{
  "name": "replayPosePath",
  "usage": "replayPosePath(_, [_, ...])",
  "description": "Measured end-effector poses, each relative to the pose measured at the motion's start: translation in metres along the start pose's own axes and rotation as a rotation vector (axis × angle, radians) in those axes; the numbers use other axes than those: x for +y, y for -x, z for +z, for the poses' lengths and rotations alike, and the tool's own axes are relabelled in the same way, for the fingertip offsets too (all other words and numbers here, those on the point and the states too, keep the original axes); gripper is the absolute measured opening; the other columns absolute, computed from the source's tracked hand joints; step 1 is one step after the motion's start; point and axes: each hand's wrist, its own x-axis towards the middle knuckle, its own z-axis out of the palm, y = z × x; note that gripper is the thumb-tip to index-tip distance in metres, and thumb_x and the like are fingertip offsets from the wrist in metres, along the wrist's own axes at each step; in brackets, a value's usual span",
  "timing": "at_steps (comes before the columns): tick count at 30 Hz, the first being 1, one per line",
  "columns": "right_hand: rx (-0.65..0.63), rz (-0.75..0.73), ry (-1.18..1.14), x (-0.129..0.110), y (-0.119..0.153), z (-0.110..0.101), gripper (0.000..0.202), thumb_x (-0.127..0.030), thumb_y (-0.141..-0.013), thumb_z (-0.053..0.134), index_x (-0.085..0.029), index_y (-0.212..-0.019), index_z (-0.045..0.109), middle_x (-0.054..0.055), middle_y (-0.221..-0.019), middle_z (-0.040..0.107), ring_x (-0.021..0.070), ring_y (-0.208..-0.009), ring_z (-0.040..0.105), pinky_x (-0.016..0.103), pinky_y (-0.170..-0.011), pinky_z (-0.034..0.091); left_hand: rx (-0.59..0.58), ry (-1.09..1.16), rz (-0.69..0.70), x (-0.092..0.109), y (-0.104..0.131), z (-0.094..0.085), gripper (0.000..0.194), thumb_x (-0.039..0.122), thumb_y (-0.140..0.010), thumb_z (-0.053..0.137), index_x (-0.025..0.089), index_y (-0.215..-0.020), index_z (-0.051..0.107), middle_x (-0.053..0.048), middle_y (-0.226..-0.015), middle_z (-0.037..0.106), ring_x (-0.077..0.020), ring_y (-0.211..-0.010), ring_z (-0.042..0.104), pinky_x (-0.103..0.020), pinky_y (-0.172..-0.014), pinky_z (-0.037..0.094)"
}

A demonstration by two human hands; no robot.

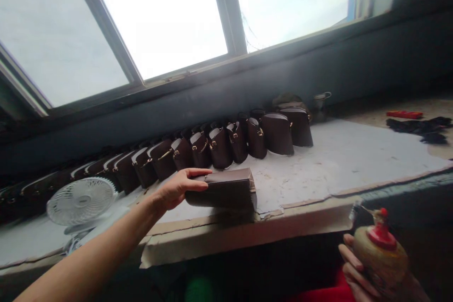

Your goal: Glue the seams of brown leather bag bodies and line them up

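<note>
My left hand (pixel 184 186) is closed on one end of a dark brown bag (pixel 226 188), which lies on its side at the table's front edge. Thumb and fingers grip the bag's left end, while its other end points right. Low on the right, my right hand (pixel 361 269) is wrapped round a squeeze bottle (pixel 382 257) with a yellowish, stained body and a red cap. The bottle is upright, a little in front of the table edge. Part of the right hand is hidden behind the bottle.
Rows of dark brown bags (pixel 219 148) with gold buckles stand along the back. A white fan (pixel 83 200) is at the left. White sheeting (pixel 339 151) covers the table. Black cloth (pixel 419 127) and a red object (pixel 404 114) lie far right, below the windows.
</note>
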Motion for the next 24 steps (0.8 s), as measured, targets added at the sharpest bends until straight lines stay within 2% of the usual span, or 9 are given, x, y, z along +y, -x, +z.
replayPosePath(3, [0.091, 0.019, -0.022, -0.004, 0.015, 0.021, 0.057, -0.038, -0.061, 0.081, -0.027, -0.117, 0.081, 0.016, -0.11, 0.083, 0.0324, -0.092, 0.075, 0.031, -0.052, 0.065, -0.006, -0.003, -0.039, -0.008, -0.002, -0.009, 0.084, 0.028, -0.042, 0.103, 0.016, -0.122, 0.08, -0.007, -0.1, 0.083, -0.0216, -0.086, 0.075, -0.03, -0.08, 0.057])
replayPosePath(6, [0.106, 0.044, -0.019, -0.004, 0.016, 0.025, 0.054, -0.036, -0.06, 0.081, -0.023, -0.112, 0.081, 0.017, -0.106, 0.083, 0.0321, -0.088, 0.078, 0.027, -0.048, 0.061, -0.022, -0.052, -0.054, -0.019, 0.0, -0.013, 0.089, 0.027, -0.042, 0.101, 0.017, -0.128, 0.078, -0.008, -0.108, 0.083, -0.0238, -0.09, 0.076, -0.031, -0.08, 0.058])
replayPosePath(9, [0.032, 0.022, 0.072, 0.0, 0.009, 0.017, 0.044, -0.039, -0.064, 0.088, -0.024, -0.104, 0.081, 0.013, -0.102, 0.083, 0.0293, -0.079, 0.08, 0.027, -0.046, 0.06, -0.057, -0.112, -0.04, -0.03, 0.009, -0.017, 0.089, 0.029, -0.047, 0.1, 0.018, -0.133, 0.077, -0.01, -0.115, 0.083, -0.0271, -0.095, 0.077, -0.033, -0.081, 0.059])
replayPosePath(12, [-0.042, -0.049, 0.196, 0.005, 0.01, 0.017, 0.039, -0.043, -0.065, 0.095, -0.028, -0.097, 0.08, 0.006, -0.098, 0.082, 0.0267, -0.08, 0.081, 0.033, -0.06, 0.069, -0.078, -0.129, -0.019, -0.043, 0.023, -0.024, 0.087, 0.031, -0.051, 0.098, 0.021, -0.135, 0.077, -0.011, -0.125, 0.081, -0.0315, -0.107, 0.077, -0.034, -0.084, 0.062])
replayPosePath(14, [-0.133, -0.083, 0.284, 0.008, 0.019, 0.026, 0.04, -0.044, -0.068, 0.096, -0.029, -0.102, 0.08, 0.004, -0.099, 0.081, 0.025, -0.083, 0.08, 0.032, -0.066, 0.069, -0.073, -0.138, 0.014, -0.051, 0.032, -0.032, 0.083, 0.03, -0.05, 0.098, 0.023, -0.131, 0.08, -0.011, -0.138, 0.076, -0.0373, -0.124, 0.072, -0.037, -0.092, 0.063])
replayPosePath(17, [-0.289, -0.108, 0.468, 0.014, 0.035, 0.048, 0.044, -0.048, -0.075, 0.095, -0.027, -0.109, 0.077, 0.004, -0.095, 0.079, 0.0221, -0.075, 0.076, 0.027, -0.059, 0.065, -0.025, -0.155, 0.054, -0.062, 0.043, -0.044, 0.079, 0.032, -0.045, 0.099, 0.023, -0.123, 0.084, -0.012, -0.152, 0.068, -0.0452, -0.14, 0.062, -0.043, -0.104, 0.062])
replayPosePath(21, [-0.296, -0.179, 0.651, 0.023, 0.045, 0.071, 0.05, -0.051, -0.076, 0.096, -0.027, -0.112, 0.072, 0.001, -0.091, 0.075, 0.0178, -0.072, 0.069, 0.024, -0.059, 0.061, -0.026, -0.146, 0.002, -0.075, 0.05, -0.053, 0.084, 0.033, -0.044, 0.101, 0.025, -0.126, 0.083, -0.012, -0.15, 0.069, -0.0455, -0.139, 0.063, -0.044, -0.107, 0.061])
replayPosePath(24, [-0.342, -0.236, 0.757, 0.031, 0.043, 0.081, 0.051, -0.055, -0.08, 0.093, -0.027, -0.114, 0.069, 0.002, -0.093, 0.076, 0.0187, -0.075, 0.069, 0.025, -0.061, 0.061, -0.052, -0.076, 0.004, -0.082, 0.053, -0.055, 0.086, 0.034, -0.046, 0.102, 0.026, -0.13, 0.081, -0.011, -0.151, 0.069, -0.0436, -0.139, 0.063, -0.04, -0.105, 0.061])
